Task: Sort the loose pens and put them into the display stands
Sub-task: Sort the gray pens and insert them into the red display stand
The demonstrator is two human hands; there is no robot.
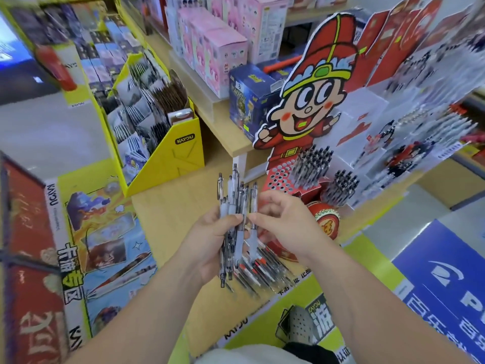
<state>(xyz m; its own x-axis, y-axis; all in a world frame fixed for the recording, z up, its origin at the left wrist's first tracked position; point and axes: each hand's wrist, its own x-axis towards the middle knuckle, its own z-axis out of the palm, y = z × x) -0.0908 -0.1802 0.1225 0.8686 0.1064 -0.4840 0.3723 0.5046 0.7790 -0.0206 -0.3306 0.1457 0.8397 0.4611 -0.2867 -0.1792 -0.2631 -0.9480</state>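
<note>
Right: left hand [212, 232] clenched round upright pen bundle [233, 200], near centre. Right hand [283, 222] pinching one pen off it. Loose pens [259, 269] on desk [168, 219] below; display stands [312, 166] far right. Pens look light, stiff and slick, so pinch mid-barrel.

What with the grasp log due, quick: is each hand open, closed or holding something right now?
Left hand: closed around a bundle of pens.
Right hand: pinching a single pen at the bundle's right edge.
</note>
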